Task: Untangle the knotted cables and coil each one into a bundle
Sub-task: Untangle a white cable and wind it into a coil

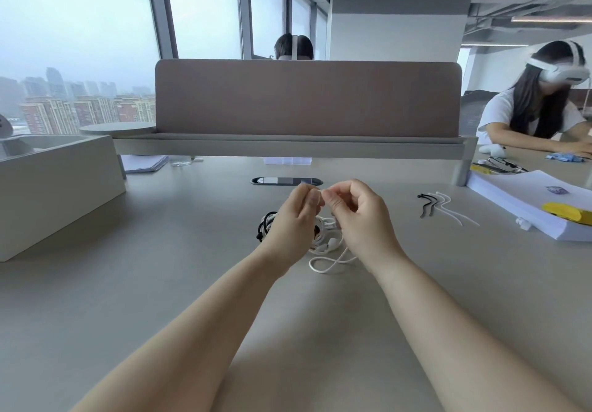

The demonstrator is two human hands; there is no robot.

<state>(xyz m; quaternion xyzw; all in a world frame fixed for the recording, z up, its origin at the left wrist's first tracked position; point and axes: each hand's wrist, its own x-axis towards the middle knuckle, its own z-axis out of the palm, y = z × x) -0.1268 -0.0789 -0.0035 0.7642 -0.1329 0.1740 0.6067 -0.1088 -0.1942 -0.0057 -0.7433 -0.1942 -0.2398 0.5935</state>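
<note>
A tangle of white cable [325,233] and black cable [265,226] lies on the grey desk [160,283] in the middle of the view. Both my hands hover just above it, fingertips meeting. My left hand [296,219] has thumb and fingers curled together in a pinch, and my right hand [358,216] does the same. Between the two pinches a small white bit of cable shows. A loop of the white cable [326,266] trails toward me on the desk. Much of the knot is hidden behind my hands.
Loose black and white cable ties [445,208] lie to the right. A stack of paper [528,206] with a yellow object sits far right. A grey box [54,184] stands at left, a desk divider [307,97] behind. Another person sits at right.
</note>
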